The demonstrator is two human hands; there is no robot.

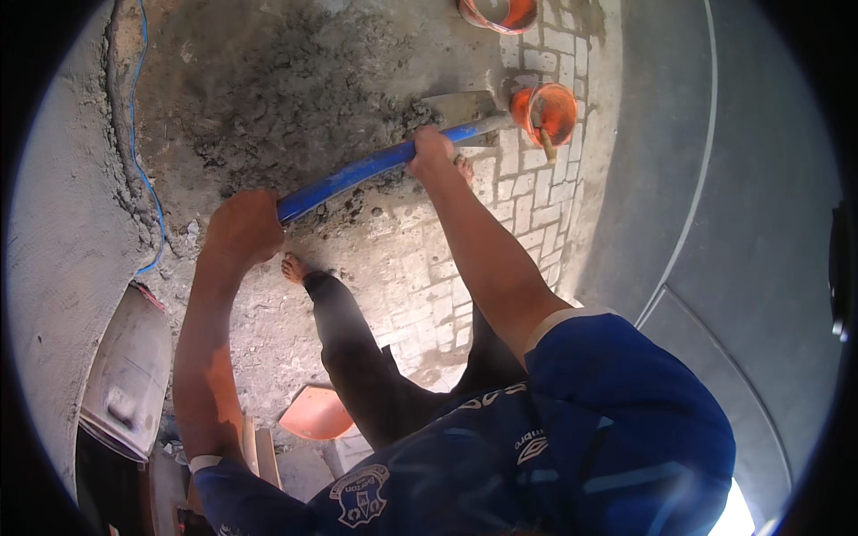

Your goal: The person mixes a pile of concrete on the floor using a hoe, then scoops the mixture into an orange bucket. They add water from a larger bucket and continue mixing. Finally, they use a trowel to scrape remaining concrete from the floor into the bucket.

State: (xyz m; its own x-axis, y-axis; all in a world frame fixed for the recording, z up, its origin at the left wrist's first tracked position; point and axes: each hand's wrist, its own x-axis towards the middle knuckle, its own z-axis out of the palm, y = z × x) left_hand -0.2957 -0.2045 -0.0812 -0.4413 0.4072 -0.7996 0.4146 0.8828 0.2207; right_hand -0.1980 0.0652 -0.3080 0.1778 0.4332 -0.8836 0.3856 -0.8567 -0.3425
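Both of my hands grip a hoe with a blue handle (pixel 349 179), held slantwise in front of me. My left hand (pixel 246 228) is closed round the handle's near left end. Farther along, toward the metal head, my right hand (pixel 431 150) is wrapped round it. The hoe's flat blade (pixel 463 107) lies beside a spread of wet grey mortar (pixel 277 112), its edge close to the heap. Just right of the head stands an orange bucket (pixel 561 109) with a wooden-handled tool (pixel 547 145) leaning in it.
Another orange bucket (pixel 518 18) stands at the far edge. Brick paving (pixel 541 183) runs along a dark grey wall (pixel 751 179) on the right. A blue hose or cable (pixel 136 152) follows the left wall. Near my legs are an orange container (pixel 317 413) and leaning boards (pixel 132 371).
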